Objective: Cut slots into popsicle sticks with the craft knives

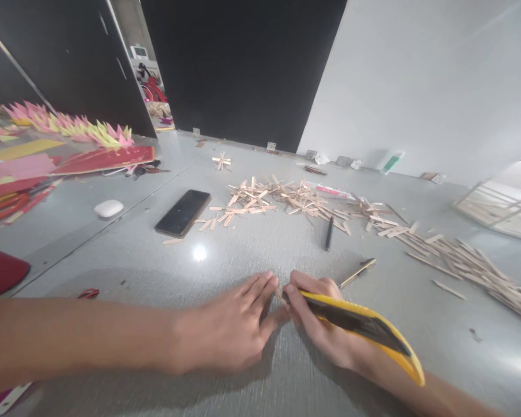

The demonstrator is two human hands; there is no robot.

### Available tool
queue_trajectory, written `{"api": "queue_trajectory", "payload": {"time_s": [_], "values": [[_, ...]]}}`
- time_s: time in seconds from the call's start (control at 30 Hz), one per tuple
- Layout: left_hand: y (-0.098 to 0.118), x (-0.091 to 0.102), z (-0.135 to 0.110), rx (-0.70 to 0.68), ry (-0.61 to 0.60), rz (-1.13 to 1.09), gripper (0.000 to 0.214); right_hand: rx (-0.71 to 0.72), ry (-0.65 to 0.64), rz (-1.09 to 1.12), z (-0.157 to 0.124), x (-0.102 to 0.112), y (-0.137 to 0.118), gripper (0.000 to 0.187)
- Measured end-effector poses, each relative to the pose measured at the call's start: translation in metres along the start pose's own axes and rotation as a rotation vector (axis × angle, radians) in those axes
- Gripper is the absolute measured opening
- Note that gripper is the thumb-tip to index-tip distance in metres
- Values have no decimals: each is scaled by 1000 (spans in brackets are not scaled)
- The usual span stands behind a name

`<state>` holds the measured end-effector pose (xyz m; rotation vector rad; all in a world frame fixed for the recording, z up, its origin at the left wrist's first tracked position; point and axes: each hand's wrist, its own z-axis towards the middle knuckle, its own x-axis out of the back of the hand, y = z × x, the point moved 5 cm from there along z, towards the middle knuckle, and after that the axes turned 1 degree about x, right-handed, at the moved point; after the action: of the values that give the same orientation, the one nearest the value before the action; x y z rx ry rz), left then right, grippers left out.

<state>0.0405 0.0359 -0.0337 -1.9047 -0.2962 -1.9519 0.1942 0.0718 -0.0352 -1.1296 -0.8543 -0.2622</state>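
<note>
My right hand (325, 318) is closed round pliers (364, 324) with curved yellow-and-black handles; its fingers hide the jaws. Just beside it, my left hand (238, 324) rests low on the table, fingers stretched forward and thumb out toward the pliers. Between its index finger and thumb lies a thin wooden stick (280, 295), mostly covered by the fingertips of both hands. Beyond the right hand's knuckles, a slim dark-tipped stick-like tool (358, 272) lies slantwise. A black pen-like object (329, 233) is a little farther off.
Behind the hands lies a loose heap of short wooden pieces (260, 197), with longer sticks (481, 266) at the right. A phone (183, 212) and white case (108, 208) are at the left. Pink-and-yellow folded paper (78, 127) sits at the far left, and a wire frame (499, 202) at the right.
</note>
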Motion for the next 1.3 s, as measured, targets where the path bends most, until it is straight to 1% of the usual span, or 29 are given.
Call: {"api": "queue_trajectory", "payload": {"time_s": [0.13, 0.33, 0.63, 0.83, 0.97, 1.1, 1.3], "values": [[2, 0, -2, -10, 34, 15, 62, -35, 27, 39, 0, 1, 1, 41], [2, 3, -1, -22, 39, 15, 64, -83, 25, 54, 3, 2, 3, 41], [2, 1, 0, -9, 59, -10, 67, -88, 25, 80, 4, 0, 4, 42], [1, 3, 0, -13, 77, 10, 64, -102, -7, 80, 5, 2, 3, 42], [1, 2, 1, -7, 80, 8, 66, -84, 8, 42, 5, 3, -1, 41], [1, 2, 0, 28, 89, -16, 67, -42, 10, 13, 3, 0, -1, 40], [2, 3, -2, 39, 61, -24, 64, -26, -14, 15, 1, -2, -2, 39]]}}
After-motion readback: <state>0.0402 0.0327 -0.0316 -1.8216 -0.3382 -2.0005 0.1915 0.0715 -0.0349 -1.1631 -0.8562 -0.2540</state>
